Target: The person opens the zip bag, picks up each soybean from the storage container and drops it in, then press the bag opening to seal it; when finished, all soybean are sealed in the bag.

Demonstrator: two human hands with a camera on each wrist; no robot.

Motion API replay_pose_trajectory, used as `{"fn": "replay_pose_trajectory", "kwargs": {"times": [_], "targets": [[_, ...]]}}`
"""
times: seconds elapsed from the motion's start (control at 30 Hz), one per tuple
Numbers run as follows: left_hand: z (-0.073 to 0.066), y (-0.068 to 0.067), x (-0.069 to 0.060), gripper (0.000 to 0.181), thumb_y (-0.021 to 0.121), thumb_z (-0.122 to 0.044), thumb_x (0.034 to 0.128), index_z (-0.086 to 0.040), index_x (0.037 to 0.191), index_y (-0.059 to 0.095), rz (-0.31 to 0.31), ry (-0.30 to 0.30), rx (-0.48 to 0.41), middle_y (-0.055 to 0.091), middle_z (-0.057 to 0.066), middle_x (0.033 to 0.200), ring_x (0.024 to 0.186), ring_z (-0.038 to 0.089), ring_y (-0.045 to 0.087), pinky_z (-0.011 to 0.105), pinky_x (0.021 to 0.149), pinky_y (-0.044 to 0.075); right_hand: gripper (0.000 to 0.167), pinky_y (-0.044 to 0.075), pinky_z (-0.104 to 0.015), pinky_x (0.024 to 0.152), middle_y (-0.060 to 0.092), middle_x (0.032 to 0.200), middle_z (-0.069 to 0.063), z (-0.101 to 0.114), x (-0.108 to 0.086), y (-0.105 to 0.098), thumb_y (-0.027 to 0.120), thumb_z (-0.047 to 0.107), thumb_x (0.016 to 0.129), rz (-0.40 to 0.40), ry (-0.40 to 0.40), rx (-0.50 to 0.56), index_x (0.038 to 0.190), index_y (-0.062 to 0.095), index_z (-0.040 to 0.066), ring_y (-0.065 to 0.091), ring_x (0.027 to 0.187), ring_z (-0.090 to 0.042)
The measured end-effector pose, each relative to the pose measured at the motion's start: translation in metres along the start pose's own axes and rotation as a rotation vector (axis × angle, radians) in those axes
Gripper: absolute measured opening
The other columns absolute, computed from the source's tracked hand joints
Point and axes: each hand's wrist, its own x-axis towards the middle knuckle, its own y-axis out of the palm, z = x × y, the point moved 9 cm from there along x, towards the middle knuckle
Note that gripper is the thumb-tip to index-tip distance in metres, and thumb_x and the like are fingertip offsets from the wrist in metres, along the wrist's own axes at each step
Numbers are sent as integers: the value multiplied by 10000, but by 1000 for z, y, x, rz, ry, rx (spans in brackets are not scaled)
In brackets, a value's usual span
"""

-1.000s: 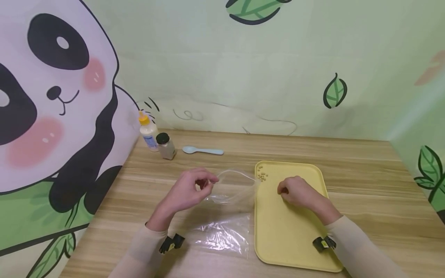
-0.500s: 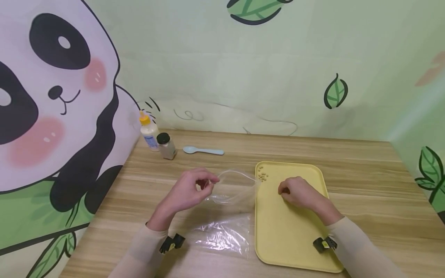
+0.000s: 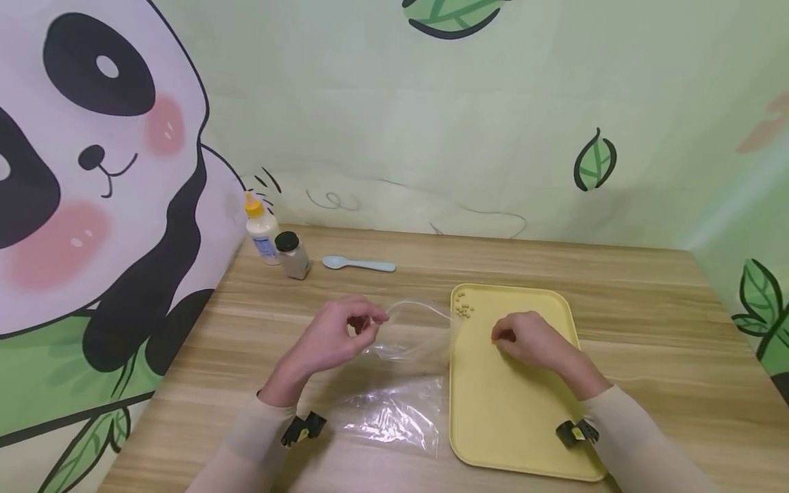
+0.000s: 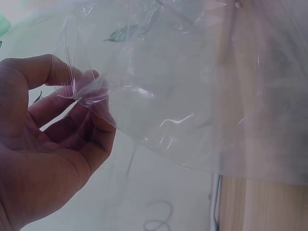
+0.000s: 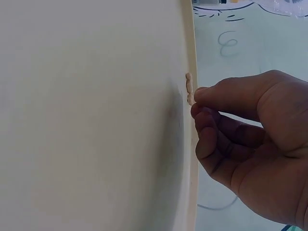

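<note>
Pinching the clear bag (image 3: 394,419) by its rim beside the yellow tray (image 3: 511,428), the left hand (image 3: 333,335) creases film plainly seen only from its wrist; over the tray, the right hand (image 3: 529,339) presses thumb and forefinger together, contents impossible to tell.

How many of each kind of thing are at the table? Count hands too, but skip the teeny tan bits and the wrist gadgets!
Hands: 2 (left hand, right hand)
Bottle: 1
Jar: 1
Spoon: 1
Clear bag: 1
Yellow tray: 1
Total: 7
</note>
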Motion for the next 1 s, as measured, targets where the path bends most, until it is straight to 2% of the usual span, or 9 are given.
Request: {"fn": "replay_pose_trajectory", "kwargs": {"times": [0.17,0.43,0.6,0.8,1.0], "targets": [[2,0,-1,219,644,-1,821,-80,1005,734,-6,0,-5,691,30,899,726,80,562,244,655,546,49,531,-268,665,698,811,19,1,3,-4,684,51,845,-21,-11,8,863,729,61,611,739,-81],[2,0,-1,218,645,-2,826,-67,1016,730,0,6,-11,699,71,905,730,84,568,217,667,545,88,537,-269,660,702,801,16,4,3,-12,669,29,825,-78,-28,-21,863,735,73,614,724,-81],[-1,-2,-1,216,646,-3,825,-66,1014,730,-1,7,-3,697,50,900,730,88,567,220,664,543,86,517,-257,632,689,791,22,6,5,-15,666,36,838,-100,-18,4,883,730,71,587,708,-71],[-1,-2,-2,215,637,3,828,-48,1015,728,0,5,-10,705,90,916,733,89,567,219,663,541,80,498,-226,609,685,791,27,7,6,-17,675,62,853,-108,7,35,908,733,68,569,695,-59],[0,-2,-1,209,636,-2,829,-34,1016,725,-4,4,-6,707,94,912,723,95,568,222,657,541,86,506,-235,616,697,808,18,15,9,-23,677,57,852,-137,-24,41,914,735,61,574,695,-58]]}}
